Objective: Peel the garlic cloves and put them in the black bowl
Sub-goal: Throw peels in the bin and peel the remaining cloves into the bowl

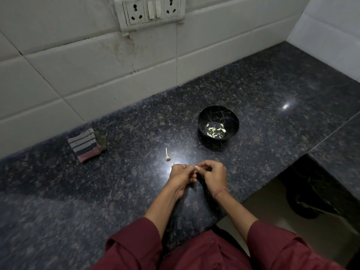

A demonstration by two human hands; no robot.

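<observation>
- Both hands are up close to each other over the near middle of the surface, forearms coming in from the bottom of my feed, dark red sleeves [136, 246] pushed up to about the elbows.
- Left hand [182, 174]: knuckles up, fingers curled in and pointing right, tips meeting the other hand.
- Right hand [214, 175]: same deal mirrored, fingers curled tight and the thumb tucked in toward the left hand. There's a thin thread band [221, 191] on that wrist.
- Where the fingertips meet, a small pale bit shows, pinched between both hands. I take it for a garlic clove [196, 167], but it's mostly hidden, so I can't tell how much skin is on it.
- A loose clove [172, 164] lies just beside the left hand's knuckles, and a dried garlic stalk [167, 154] lies a bit further back.
- The black bowl [218, 114] sits behind and to the right of the hands, well apart from them, with a small heap of peeled cloves [215, 130] in the bottom.
- The surface [272, 84] is dark speckled stone, pretty glossy, with a bright glare patch right around the hands.
- A folded striped cloth [85, 146] lies off to the left near the wall.
- The wall [78, 65] behind is white tile, a bit stained, with a socket-and-switch plate [152, 10] at the top.
- On the right the surface ends and some pale floor [263, 211] shows below.
</observation>
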